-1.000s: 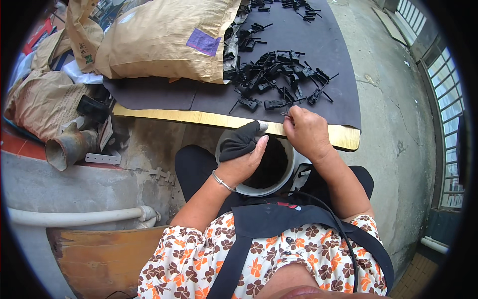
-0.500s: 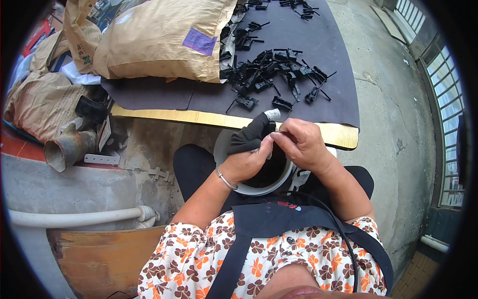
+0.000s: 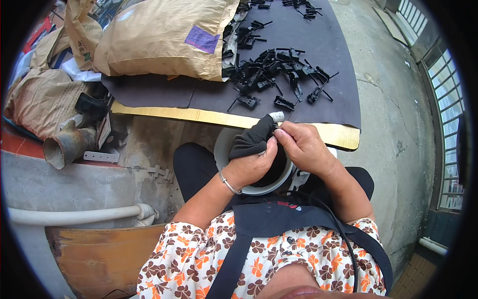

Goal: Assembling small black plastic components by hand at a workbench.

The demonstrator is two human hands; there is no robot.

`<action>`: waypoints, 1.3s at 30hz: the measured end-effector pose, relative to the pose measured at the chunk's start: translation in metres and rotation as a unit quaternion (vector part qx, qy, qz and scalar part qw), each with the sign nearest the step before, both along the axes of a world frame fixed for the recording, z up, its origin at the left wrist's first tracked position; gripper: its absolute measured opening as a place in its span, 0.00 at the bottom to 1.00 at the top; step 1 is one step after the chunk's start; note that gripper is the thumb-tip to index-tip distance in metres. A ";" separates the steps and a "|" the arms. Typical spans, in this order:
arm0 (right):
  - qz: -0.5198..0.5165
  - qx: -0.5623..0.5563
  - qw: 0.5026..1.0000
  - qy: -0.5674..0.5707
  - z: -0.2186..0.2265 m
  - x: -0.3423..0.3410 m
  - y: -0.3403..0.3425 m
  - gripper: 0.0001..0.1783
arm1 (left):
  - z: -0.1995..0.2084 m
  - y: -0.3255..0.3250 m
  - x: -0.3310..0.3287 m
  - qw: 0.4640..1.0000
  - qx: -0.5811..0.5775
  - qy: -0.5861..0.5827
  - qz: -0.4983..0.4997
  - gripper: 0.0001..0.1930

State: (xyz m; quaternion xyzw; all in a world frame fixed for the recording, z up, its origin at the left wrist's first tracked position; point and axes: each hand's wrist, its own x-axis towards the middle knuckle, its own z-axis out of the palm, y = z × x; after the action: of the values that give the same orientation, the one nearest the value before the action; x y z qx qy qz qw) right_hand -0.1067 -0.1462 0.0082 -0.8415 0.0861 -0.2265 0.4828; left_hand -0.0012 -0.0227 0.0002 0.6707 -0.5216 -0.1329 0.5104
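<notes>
My left hand [image 3: 254,158] wears a black partial glove with pale wrapping on one fingertip; its thumb is bare. Closed fingers of that hand meet my bare right hand [image 3: 304,147], whose thumb and forefinger pinch at a small black plastic part [image 3: 275,129]. Most of the part is hidden by the fingers. Both hands are over a white bucket [image 3: 264,190] between my knees, its inside dark. Just beyond them, a pile of black plastic parts [image 3: 264,70] with thin rods lies on the dark tabletop [image 3: 209,94], and a single part [image 3: 284,103] rests near its edge.
A large brown paper sack [image 3: 159,45] lies on the table, open toward the pile. At left are another paper sack [image 3: 45,102], a rusty metal pipe [image 3: 64,144] and a white pipe [image 3: 74,217]. The table's yellow edge [image 3: 199,114] faces me. Concrete floor [image 3: 388,124] extends right.
My hands stay together over the bucket. The gloved fingers have shifted slightly right, and more of the small dark part shows at the right fingertips.
</notes>
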 end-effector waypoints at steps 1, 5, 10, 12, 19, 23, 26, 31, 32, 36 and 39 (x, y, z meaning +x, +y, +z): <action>-0.012 0.006 1.000 0.005 -0.001 0.000 0.001 0.12 | 0.000 -0.001 0.000 1.000 0.000 0.000 0.000 0.19; -0.024 0.071 0.997 -0.003 -0.018 0.006 0.005 0.12 | 0.003 -0.001 -0.002 0.997 0.010 -0.068 0.019 0.19; 0.032 0.162 0.986 -0.012 -0.024 0.009 0.003 0.13 | 0.005 0.004 -0.001 0.994 0.027 -0.099 0.037 0.19; 0.033 0.140 0.990 0.001 -0.012 0.002 -0.003 0.13 | 0.011 0.004 -0.002 0.996 0.015 0.083 -0.003 0.20; 0.084 -0.015 0.989 0.122 -0.003 -0.007 -0.016 0.08 | 0.020 0.011 0.004 0.926 0.010 0.376 -0.029 0.21; 0.036 0.012 0.999 0.031 0.008 -0.010 -0.018 0.06 | 0.011 0.011 0.010 0.938 0.050 0.344 -0.005 0.21; 0.042 -0.002 0.985 0.170 0.012 -0.009 -0.020 0.04 | 0.015 0.011 0.005 0.883 -0.023 0.465 -0.057 0.21; 0.047 -0.036 0.996 -0.063 -0.006 -0.006 -0.022 0.04 | 0.003 0.006 0.009 0.960 0.000 0.281 -0.008 0.20; 0.048 -0.036 0.996 -0.063 -0.005 -0.005 -0.022 0.04 | -0.002 0.007 0.011 0.990 0.008 0.143 0.010 0.20; 0.063 0.037 0.986 -0.148 -0.005 -0.003 -0.012 0.07 | 0.013 0.011 0.007 0.901 0.050 0.406 -0.145 0.17; 0.013 0.188 0.978 -0.091 -0.013 -0.003 -0.002 0.11 | 0.010 0.012 0.005 0.918 0.058 0.349 -0.177 0.15</action>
State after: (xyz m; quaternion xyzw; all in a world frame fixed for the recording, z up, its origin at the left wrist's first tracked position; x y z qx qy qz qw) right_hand -0.1098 -0.1483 -0.0052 -0.7124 0.0719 -0.2756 0.6414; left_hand 0.0039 -0.0108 0.0107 0.5069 -0.4117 -0.4766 0.5886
